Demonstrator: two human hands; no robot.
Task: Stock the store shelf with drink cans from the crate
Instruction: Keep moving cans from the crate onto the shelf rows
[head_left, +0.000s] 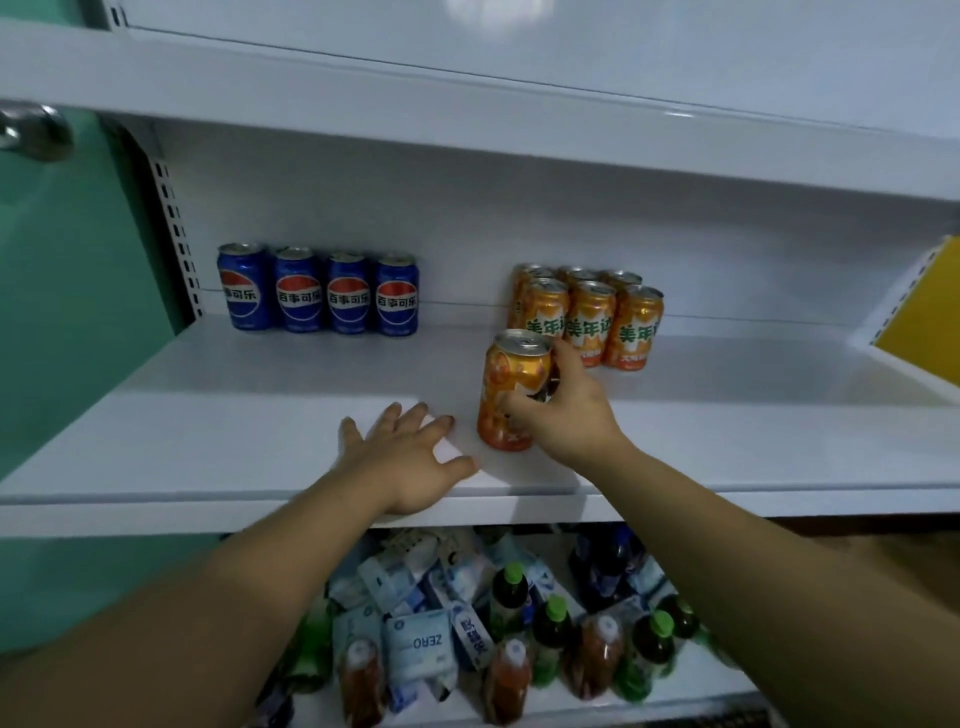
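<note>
Orange can gripped by right hand, right side hidden; left hand spread flat.

One wide-angle head view looks forward and somewhat down from close range at the middle shelf, whose front edge crosses the lower centre of the frame. The upper shelf bows across the top; bottles on the lower shelf fill the bottom centre.

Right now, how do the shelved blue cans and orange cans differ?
The blue cans form one row of four, left; the orange cans stand two rows deep, right. No hand is near the blue cans; the right hand grips a single can before the orange cans. Both groups stand upright.
</note>
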